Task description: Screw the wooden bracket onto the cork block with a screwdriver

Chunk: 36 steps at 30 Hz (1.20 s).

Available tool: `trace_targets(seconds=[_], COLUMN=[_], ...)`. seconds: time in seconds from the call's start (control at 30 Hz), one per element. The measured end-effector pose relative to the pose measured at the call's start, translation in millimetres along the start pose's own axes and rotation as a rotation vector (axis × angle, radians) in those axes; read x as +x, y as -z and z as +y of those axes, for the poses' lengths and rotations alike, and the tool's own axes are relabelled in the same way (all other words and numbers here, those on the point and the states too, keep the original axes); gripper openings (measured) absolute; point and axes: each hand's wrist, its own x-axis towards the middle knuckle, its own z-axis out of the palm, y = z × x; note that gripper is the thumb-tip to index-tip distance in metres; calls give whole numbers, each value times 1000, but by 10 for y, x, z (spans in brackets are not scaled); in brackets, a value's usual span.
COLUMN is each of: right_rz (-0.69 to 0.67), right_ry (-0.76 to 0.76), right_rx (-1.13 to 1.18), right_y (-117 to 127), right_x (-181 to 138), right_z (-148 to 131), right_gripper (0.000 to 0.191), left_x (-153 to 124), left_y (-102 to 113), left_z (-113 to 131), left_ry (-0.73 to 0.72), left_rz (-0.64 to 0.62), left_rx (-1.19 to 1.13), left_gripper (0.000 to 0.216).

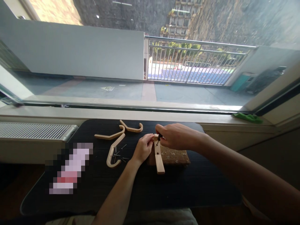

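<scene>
A pale wooden hook [159, 162] lies across a brown wooden block [175, 155], its near end sticking out past the block's front edge. One dark hole shows in its middle. My left hand [143, 147] grips the hook's far part from the left side. In my closed right hand [174, 136] is a screwdriver with a dark handle [159, 137]; its shaft points down at the hook's upper part. Its very tip is too small to make out clearly. Whether a screw is under it, I cannot tell.
Left of the block lie three more wooden hooks [109, 156], beside several loose screws [116, 153]. They rest on a black table [93, 200]. A blurred-out patch [72, 168] covers something at left. Beyond are a window sill [164, 116], a radiator [35, 131] and a green cloth [248, 117].
</scene>
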Motion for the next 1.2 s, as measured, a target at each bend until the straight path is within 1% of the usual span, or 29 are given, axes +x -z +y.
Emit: trace_targets(seconds=[0.1, 0.27, 0.43, 0.53, 0.6, 0.77, 1.2], right_rz=[18, 51, 124, 136, 126, 46, 19], right_ry=[9, -30, -2, 7, 13, 37, 15], right_rx=[5, -55, -119, -138, -123, -44, -48], right_y=[-25, -59, -82, -83, -72, -25, 4], right_x=[8, 7, -4, -5, -2, 7, 51], right_z=[5, 0, 4, 5, 3, 18, 46], right_gripper=[22, 18, 17, 16, 16, 13, 19], left_x=[0, -5, -9, -7, -6, -10, -16], left_y=[-9, -18, -20, -21, -20, -12, -22], left_z=[-3, 1, -5, -11, -14, -15, -24], left_ry=[-1, 1, -3, -14, -17, -8, 16], left_rz=[0, 13, 27, 26, 26, 27, 39], left_rx=[0, -5, -9, -23, -25, -27, -37], left_gripper=[29, 29, 25, 24, 23, 23, 23])
